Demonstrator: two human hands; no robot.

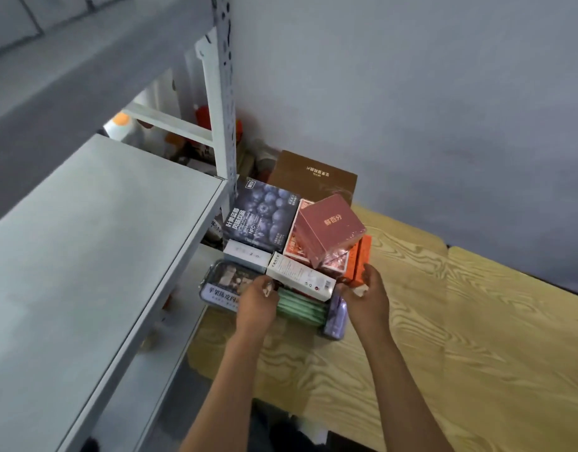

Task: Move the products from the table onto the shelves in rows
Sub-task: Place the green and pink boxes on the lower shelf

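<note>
A pile of products sits at the table's far left corner: a dark blueberry box point(261, 216), a brown box point(313, 174), a tilted pink box point(330, 228), an orange box point(361, 256), a long white box point(300, 278), a small white box point(247, 254), and a clear case point(221, 290) with green packets point(300, 309). My left hand point(258, 300) lies on the case at the long white box's left end, fingers curled; what they hold is hidden. My right hand point(367, 288) is at that box's right end, its fingers fairly straight against the orange box.
A grey metal shelf board point(85, 239) runs along the left, with a lower board point(144, 370) under it and a perforated upright point(225, 125) at the corner. The wood-grain table point(444, 337) stretches right. A grey wall stands behind. Orange-capped items point(121, 120) show behind the shelf.
</note>
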